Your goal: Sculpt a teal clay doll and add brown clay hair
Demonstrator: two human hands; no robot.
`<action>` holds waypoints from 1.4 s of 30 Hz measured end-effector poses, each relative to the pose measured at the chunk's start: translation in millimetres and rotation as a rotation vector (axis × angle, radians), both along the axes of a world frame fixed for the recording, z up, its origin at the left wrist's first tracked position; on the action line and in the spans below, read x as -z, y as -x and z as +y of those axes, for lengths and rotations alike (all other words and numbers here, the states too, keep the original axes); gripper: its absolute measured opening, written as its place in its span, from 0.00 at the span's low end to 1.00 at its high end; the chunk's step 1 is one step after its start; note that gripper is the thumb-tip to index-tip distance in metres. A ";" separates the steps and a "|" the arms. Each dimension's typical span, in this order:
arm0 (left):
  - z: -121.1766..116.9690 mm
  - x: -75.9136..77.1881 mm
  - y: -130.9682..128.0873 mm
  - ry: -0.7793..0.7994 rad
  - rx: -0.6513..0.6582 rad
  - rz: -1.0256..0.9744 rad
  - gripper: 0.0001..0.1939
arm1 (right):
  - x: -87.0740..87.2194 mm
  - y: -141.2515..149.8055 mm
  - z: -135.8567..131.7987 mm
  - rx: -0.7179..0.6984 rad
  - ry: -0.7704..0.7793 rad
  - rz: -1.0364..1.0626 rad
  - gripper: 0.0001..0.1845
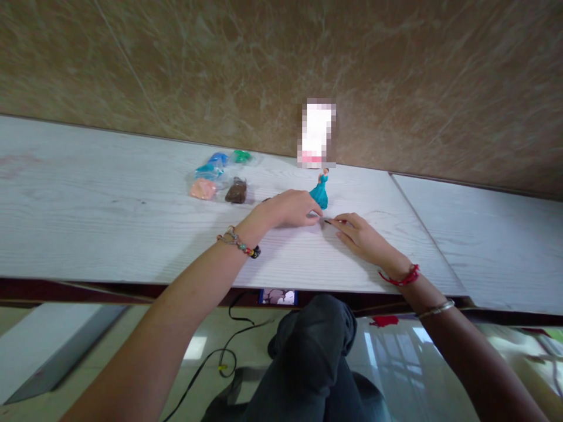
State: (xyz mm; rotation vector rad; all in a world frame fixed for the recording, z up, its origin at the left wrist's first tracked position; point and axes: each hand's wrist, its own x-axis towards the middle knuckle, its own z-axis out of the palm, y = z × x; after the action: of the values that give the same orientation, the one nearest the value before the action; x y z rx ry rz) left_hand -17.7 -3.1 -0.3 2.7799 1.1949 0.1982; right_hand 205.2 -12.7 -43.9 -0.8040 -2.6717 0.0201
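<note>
A small figurine in a teal dress (pixel 321 192) stands upright on the white tabletop, just beyond my hands. My left hand (pixel 295 208) reaches in with its fingers curled and pressed together near the figurine's base; whatever they hold is hidden. Opposite it, my right hand (pixel 357 235) rests low over the table, its thumb and fingertips close together. At those fingertips shows a tiny dark piece (pixel 326 221), too small to name. A narrow gap separates the fingertips of both hands.
Left of my hands lie clear bags of blue (pixel 211 167), green (pixel 241 156), peach (pixel 203 189) and brown (pixel 236 191) soft material. A bright, pixelated upright object (pixel 316 132) leans by the marbled wall (pixel 197 70). A lit screen (pixel 278 296) shows below the table edge.
</note>
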 end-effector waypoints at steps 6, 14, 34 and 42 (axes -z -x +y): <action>-0.9 1.3 -0.6 0.032 0.027 -0.030 0.18 | -0.4 -1.2 -0.2 -0.016 -0.016 0.016 0.18; 6.0 5.7 3.2 0.050 -0.011 -0.059 0.17 | -5.5 0.7 -1.9 -0.003 0.011 0.089 0.16; 7.7 5.3 3.3 0.001 -0.043 0.017 0.16 | -8.0 -1.4 -2.3 0.004 -0.010 0.102 0.15; 7.1 7.1 -5.5 0.054 0.001 -0.141 0.17 | -8.0 -1.0 -1.4 0.019 -0.064 0.147 0.14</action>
State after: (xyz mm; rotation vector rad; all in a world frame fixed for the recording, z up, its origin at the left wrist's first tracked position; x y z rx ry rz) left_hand -12.2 4.0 -7.4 2.6703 1.1475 0.3493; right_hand 206.2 -14.2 -35.9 -0.7769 -2.5131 -0.0101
